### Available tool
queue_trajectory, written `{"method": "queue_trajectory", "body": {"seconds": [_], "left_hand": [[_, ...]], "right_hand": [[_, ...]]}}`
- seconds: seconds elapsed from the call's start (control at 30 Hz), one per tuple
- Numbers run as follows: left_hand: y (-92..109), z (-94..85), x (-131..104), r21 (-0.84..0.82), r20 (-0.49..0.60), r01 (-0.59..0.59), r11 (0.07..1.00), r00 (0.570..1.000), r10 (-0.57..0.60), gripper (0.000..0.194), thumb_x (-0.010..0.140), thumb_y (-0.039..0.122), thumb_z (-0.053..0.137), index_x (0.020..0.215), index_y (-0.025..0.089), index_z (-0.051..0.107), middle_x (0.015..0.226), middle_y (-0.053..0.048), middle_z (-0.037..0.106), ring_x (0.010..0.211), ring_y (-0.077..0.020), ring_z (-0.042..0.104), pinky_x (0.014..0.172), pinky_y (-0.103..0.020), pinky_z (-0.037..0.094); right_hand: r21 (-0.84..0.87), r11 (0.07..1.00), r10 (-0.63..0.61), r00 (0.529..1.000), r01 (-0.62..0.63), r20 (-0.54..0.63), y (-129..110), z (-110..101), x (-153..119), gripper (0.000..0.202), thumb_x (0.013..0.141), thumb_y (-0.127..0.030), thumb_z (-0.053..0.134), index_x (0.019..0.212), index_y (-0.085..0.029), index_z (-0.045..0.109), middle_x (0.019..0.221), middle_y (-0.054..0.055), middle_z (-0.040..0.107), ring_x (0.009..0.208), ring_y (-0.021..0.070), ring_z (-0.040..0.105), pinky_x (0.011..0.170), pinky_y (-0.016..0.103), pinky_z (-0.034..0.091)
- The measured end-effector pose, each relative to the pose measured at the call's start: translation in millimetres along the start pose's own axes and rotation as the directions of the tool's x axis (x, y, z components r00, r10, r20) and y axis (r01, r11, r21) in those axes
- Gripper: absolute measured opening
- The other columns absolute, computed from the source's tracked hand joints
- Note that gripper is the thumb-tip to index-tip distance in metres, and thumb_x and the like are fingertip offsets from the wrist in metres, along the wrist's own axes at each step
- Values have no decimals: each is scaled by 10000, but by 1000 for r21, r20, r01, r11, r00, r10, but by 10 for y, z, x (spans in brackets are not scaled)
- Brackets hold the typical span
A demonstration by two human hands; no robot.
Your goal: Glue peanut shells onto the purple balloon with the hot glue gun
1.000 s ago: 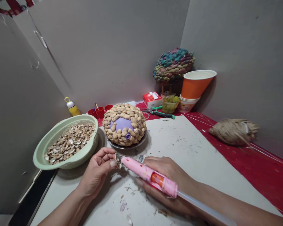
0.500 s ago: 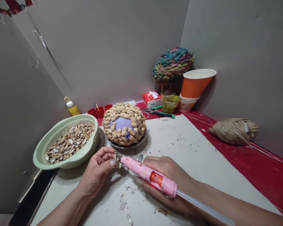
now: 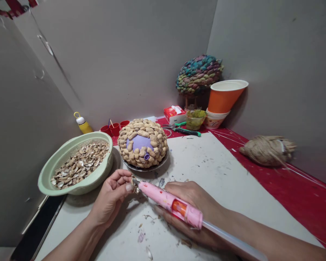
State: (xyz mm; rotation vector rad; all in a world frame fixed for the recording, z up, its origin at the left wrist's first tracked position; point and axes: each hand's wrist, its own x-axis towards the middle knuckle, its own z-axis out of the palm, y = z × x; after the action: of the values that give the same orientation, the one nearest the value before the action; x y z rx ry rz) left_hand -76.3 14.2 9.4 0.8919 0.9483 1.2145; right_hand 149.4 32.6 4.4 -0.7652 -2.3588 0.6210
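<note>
My right hand (image 3: 190, 199) is wrapped round a pink glue gun (image 3: 163, 197), with a long clear glue stick (image 3: 228, 237) sticking out of its back end. Its metal nozzle points left, at a small peanut shell (image 3: 133, 183) pinched between the thumb and fingers of my left hand (image 3: 114, 192). My fingers hide much of the shell. Beyond both hands, a purple balloon (image 3: 141, 142) covered in peanut shells rests on a dark plate (image 3: 152, 168). A purple patch is bare at its front, beside the knotted neck.
At left stands a pale green basket (image 3: 76, 190) of peanut shells. Pliers (image 3: 187, 131), a tissue pack (image 3: 175, 115), a green-stained bowl (image 3: 195, 119), orange paper cups (image 3: 224, 99) and a colourful shell dome (image 3: 198, 76) are at the back. A twine bundle (image 3: 266, 150) lies right; scraps litter the board.
Almost nothing differs. The glue gun and my hands hold nearly the same place, with the nozzle still at the peanut shell; the whole view has shifted very slightly.
</note>
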Motion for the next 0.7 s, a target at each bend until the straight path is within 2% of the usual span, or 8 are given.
{"method": "queue_trajectory", "body": {"seconds": [0.7], "left_hand": [[36, 22, 2, 5, -38, -14, 1000, 999, 14, 263, 700, 146, 800, 933, 170, 678, 803, 0, 624, 714, -86, 566, 694, -194, 479]], "right_hand": [[-16, 1000, -18, 1000, 19, 19, 0, 10, -10, 276, 911, -335, 457, 680, -187, 482, 622, 15, 520, 535, 131, 471, 538, 280, 336]]}}
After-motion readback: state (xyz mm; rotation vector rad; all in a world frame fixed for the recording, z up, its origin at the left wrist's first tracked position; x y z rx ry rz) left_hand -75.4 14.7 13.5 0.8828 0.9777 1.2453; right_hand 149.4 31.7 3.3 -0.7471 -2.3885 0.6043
